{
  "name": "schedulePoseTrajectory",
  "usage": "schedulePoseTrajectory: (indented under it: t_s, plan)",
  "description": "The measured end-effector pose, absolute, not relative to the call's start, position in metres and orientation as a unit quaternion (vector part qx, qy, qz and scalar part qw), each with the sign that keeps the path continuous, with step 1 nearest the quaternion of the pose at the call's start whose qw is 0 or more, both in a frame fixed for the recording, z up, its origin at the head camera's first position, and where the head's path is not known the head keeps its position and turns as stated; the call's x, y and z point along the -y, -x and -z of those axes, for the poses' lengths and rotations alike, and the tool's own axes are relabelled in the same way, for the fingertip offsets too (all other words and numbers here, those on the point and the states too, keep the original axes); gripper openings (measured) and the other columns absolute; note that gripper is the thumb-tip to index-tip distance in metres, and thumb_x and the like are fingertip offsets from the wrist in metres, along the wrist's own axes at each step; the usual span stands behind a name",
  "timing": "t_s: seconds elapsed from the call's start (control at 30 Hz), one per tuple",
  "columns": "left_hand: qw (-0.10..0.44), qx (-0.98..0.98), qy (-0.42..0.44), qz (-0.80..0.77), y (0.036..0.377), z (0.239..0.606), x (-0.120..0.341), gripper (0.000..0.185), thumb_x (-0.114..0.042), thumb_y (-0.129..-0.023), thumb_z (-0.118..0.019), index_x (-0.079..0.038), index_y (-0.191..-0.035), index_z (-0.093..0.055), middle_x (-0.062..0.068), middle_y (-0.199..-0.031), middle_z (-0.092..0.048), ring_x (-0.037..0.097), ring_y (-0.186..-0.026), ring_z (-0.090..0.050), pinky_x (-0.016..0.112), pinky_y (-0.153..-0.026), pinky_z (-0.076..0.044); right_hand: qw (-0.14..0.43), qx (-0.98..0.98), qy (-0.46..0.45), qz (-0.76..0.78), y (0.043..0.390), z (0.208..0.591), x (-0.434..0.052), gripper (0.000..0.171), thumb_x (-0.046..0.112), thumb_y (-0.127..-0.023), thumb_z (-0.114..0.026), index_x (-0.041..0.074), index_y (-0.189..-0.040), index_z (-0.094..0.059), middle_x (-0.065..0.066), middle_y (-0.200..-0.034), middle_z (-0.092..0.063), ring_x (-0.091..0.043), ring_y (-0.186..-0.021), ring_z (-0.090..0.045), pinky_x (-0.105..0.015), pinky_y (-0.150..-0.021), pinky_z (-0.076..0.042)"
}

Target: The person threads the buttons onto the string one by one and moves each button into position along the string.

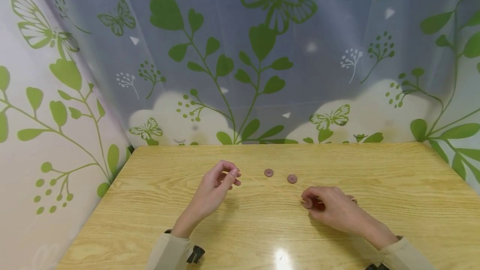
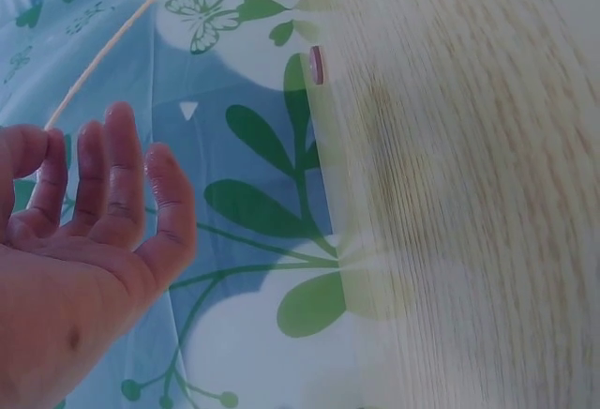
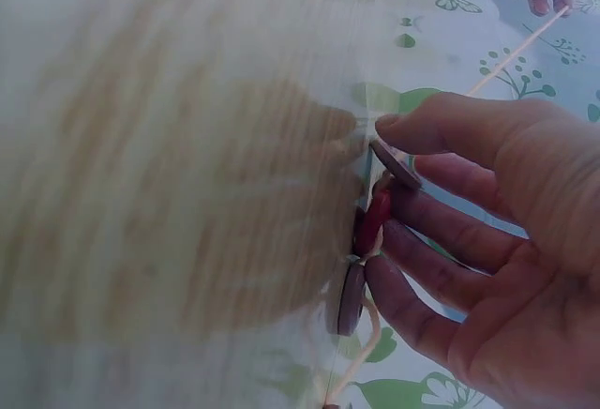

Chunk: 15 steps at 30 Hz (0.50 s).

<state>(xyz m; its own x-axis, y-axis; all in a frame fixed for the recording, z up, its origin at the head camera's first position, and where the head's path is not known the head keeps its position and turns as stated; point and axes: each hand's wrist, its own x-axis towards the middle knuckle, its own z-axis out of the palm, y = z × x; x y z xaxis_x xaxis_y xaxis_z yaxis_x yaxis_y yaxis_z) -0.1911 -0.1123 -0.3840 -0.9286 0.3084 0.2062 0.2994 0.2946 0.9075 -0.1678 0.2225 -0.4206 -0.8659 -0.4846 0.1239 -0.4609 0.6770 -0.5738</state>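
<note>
Here the right hand (image 1: 335, 209) pinches a button (image 3: 394, 165) low on the table (image 1: 393, 178), left hand (image 1: 217, 186) raised, pinching a cord (image 2: 112, 48)

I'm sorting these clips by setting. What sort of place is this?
Probably a small craft or sewing desk: a wooden table closed in by leaf-and-butterfly curtains, with loose buttons lying by the hands and a thin cord running between them.

My table (image 1: 375, 170) is a light wooden top with a clear grain, pushed up against a curtain printed with leaves and butterflies. Two small round brownish buttons lie flat on it near the middle, one (image 1: 268, 173) just left of the other (image 1: 292, 178), close together but apart. More buttons (image 3: 352, 298) sit on the wood under my right fingers.
</note>
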Motion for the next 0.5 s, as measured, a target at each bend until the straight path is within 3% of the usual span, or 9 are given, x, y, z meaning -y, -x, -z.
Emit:
schedulePoseTrajectory:
  t_s: [0.13, 0.27, 0.5]
  plan:
    - [0.007, -0.804, -0.190, -0.563, 0.1915, 0.3846, 0.1117, 0.020, -0.023, -0.109, -0.052, -0.006, -0.113, -0.061, 0.012, -0.115, -0.067, 0.017, -0.097, -0.070, 0.025, -0.084, -0.054, 0.018, -0.915, 0.260, 0.309, 0.1668, 0.4191, -0.2232, 0.024, -0.001, -0.084, -0.071, 0.020, -0.093, -0.064, 0.009, -0.084, -0.060, -0.002, -0.072, -0.051, -0.020, -0.062, -0.041]
    - [0.011, -0.806, -0.195, -0.559, 0.1925, 0.3864, 0.1097, 0.019, -0.021, -0.109, -0.051, -0.006, -0.114, -0.061, 0.012, -0.114, -0.068, 0.017, -0.096, -0.070, 0.029, -0.085, -0.056, 0.011, -0.916, 0.256, 0.310, 0.1658, 0.4169, -0.2233, 0.023, 0.000, -0.085, -0.073, 0.019, -0.098, -0.069, 0.008, -0.089, -0.067, -0.002, -0.073, -0.054, -0.020, -0.062, -0.046]
    - [0.018, -0.804, -0.212, -0.555, 0.1921, 0.3880, 0.1041, 0.020, -0.022, -0.108, -0.053, -0.005, -0.115, -0.062, 0.013, -0.113, -0.066, 0.020, -0.097, -0.070, 0.027, -0.083, -0.056, -0.006, -0.908, 0.249, 0.336, 0.1655, 0.4156, -0.2215, 0.017, 0.004, -0.091, -0.074, 0.010, -0.107, -0.073, -0.004, -0.105, -0.074, -0.017, -0.091, -0.073, -0.020, -0.071, -0.059]
